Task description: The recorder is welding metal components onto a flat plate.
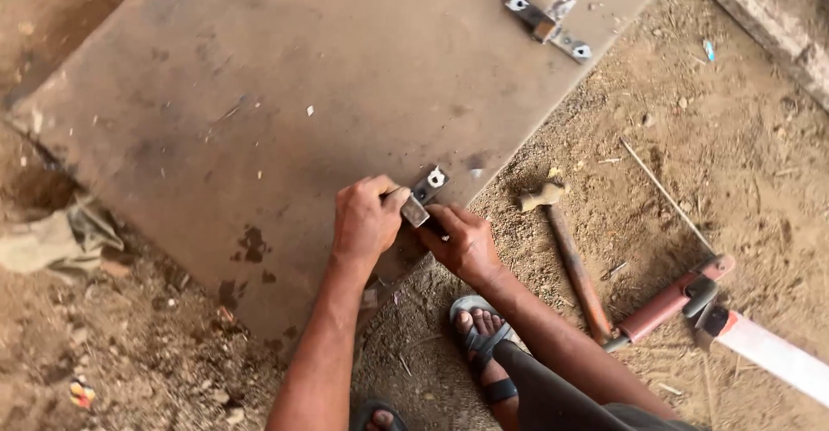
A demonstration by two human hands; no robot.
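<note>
Both hands, left hand (367, 217) and right hand (464, 239), pinch the metal bracket (425, 193) at the metal sheet's (285, 77) edge; hold it flat and steady.

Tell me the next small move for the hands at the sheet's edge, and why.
Probably steady the near metal bracket with the left hand and free the right hand to reach the hammer. Both hands now pinch the bracket at the edge of the metal sheet, and the hammer lies in the dirt just beside the right hand.
</note>
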